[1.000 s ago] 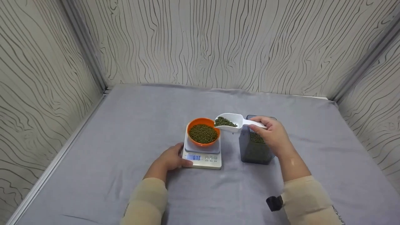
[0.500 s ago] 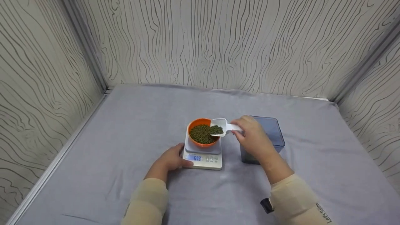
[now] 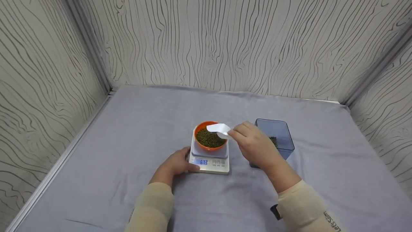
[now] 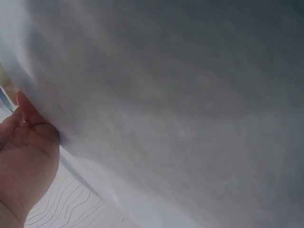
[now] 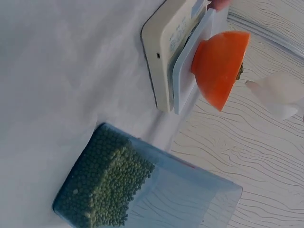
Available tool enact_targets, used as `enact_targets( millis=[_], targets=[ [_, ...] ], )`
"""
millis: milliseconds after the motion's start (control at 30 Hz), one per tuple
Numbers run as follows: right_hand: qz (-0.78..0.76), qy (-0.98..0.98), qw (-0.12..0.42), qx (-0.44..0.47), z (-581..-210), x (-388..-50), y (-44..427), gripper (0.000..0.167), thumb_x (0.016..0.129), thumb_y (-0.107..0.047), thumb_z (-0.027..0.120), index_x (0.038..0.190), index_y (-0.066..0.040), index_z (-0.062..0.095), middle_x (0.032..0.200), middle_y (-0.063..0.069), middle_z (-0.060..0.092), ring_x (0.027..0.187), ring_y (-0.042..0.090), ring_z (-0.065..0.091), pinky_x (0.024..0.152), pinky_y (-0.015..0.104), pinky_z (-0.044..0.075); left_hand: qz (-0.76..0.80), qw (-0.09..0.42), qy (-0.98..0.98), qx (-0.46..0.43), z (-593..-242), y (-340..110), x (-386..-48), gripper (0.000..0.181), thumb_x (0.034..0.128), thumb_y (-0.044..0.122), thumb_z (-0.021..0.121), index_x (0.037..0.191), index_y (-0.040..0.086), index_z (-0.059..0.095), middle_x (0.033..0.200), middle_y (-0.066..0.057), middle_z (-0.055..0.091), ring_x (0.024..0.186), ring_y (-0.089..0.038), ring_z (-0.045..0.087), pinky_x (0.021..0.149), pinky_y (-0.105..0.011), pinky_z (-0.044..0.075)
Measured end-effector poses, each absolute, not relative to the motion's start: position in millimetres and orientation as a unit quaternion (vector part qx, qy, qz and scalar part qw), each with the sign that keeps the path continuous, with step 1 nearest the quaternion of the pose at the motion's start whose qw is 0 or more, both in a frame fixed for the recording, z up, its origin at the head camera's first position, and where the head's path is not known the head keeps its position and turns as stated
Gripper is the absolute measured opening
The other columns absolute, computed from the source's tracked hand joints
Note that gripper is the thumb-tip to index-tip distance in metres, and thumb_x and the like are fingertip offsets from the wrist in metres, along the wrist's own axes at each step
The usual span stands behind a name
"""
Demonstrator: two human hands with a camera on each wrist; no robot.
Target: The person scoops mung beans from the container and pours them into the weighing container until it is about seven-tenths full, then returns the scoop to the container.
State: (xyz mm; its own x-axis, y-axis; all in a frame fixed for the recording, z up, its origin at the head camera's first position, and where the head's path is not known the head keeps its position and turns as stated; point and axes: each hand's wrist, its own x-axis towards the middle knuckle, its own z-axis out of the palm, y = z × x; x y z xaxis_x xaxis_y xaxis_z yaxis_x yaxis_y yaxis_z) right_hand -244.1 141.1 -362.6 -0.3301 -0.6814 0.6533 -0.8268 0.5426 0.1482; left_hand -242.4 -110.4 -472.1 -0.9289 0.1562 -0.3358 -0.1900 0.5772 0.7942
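Observation:
An orange bowl (image 3: 198, 127) holding small green beans (image 3: 207, 139) stands on the platform of a white kitchen scale (image 3: 212, 168), whose display reads 673. My left hand (image 3: 176, 163) holds the scale's front left corner, thumb on top. My right hand (image 3: 256, 147) pinches the handle of a white scoop (image 3: 219, 128), tipped over above the bowl with its underside showing. The right wrist view catches the orange bowl (image 5: 216, 69) from the side, and the scoop (image 5: 280, 91) just off its rim. In the left wrist view, part of the left hand (image 4: 31, 156) shows at the edge.
Right of the scale stands a clear bluish square container (image 3: 285, 137), partly behind the right hand. Green beans (image 5: 121, 178) lie inside it in the right wrist view. Grey cloth (image 3: 154, 119) covers the table, with patterned panels (image 3: 209, 45) behind and at both sides.
My right hand has brought the loaded scoop left from beside the container to over the bowl and turned it over. The left hand keeps its place on the scale; the display still reads 673.

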Motion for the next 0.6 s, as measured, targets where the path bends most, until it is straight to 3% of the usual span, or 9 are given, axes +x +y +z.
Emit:
enact_targets(
  millis=[433, 600],
  targets=[
    [0.110, -0.800, 0.334, 0.487, -358.3, -242.2, 147.0, 0.020, 0.080, 0.008, 0.055, 0.094, -0.002, 0.065, 0.085, 0.005, 0.057, 0.077, 0.019, 0.052, 0.066, 0.029, 0.047, 0.462, 0.190, 0.866, -0.014, -473.1, -111.2, -244.2, 0.090, 0.0654, 0.029, 0.081, 0.141, 0.013, 0.035, 0.140, -0.010, 0.041, 0.128, -0.028, 0.034, 0.108, -0.046, 0.020],
    [0.146, -0.809, 0.342, 0.455, -356.9, -243.4, 155.6, 0.018, 0.076, 0.006, 0.062, 0.093, -0.001, 0.065, 0.083, 0.005, 0.057, 0.076, 0.021, 0.051, 0.066, 0.032, 0.046, 0.458, 0.189, 0.868, -0.014, -473.0, -111.1, -243.4, 0.092, 0.0653, 0.030, 0.081, 0.142, 0.010, 0.033, 0.139, -0.012, 0.042, 0.126, -0.027, 0.036, 0.107, -0.044, 0.023]
  ],
)
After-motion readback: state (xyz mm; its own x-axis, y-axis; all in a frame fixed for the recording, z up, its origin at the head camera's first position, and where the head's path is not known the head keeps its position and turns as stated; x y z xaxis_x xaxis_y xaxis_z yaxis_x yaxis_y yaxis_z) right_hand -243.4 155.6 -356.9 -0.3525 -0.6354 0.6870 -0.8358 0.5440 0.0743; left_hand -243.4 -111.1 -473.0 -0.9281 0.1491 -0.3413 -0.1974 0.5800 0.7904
